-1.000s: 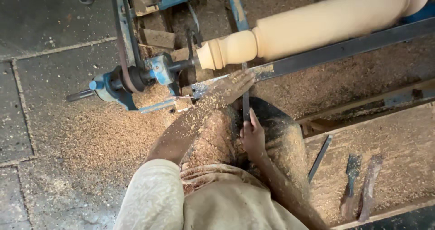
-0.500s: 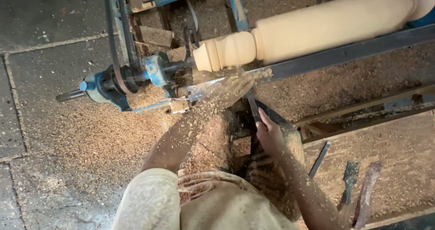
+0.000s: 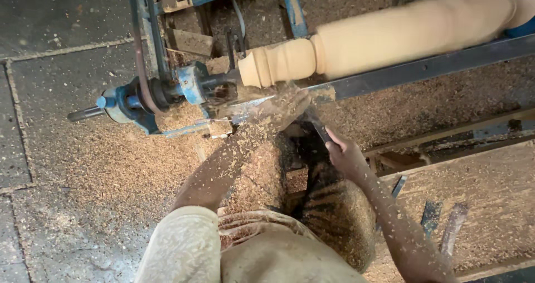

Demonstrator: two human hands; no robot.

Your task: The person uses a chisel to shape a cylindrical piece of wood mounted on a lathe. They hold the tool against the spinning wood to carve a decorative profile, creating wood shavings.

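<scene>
Pale turned wooden spindle [image 3: 390, 35] on blue metal lathe [image 3: 167, 91], long axis running lower-left to upper-right, narrow end left. Left hand [image 3: 287, 106], sawdust-coated, rests on dark steel tool rest [image 3: 423, 68]; finger spread unclear. Right hand [image 3: 345, 155] fingers wrapped around dark-handled chisel [image 3: 317, 128], tip pointing up toward spindle. No labels visible.

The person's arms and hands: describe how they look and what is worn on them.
Both forearms are bare and thickly dusted with pale wood shavings. The left hand is almost coated in sawdust; the right hand carries less. No gloves, rings or watch can be made out. A short, light cream sleeve with a faint woven pattern covers the left upper arm.
</scene>
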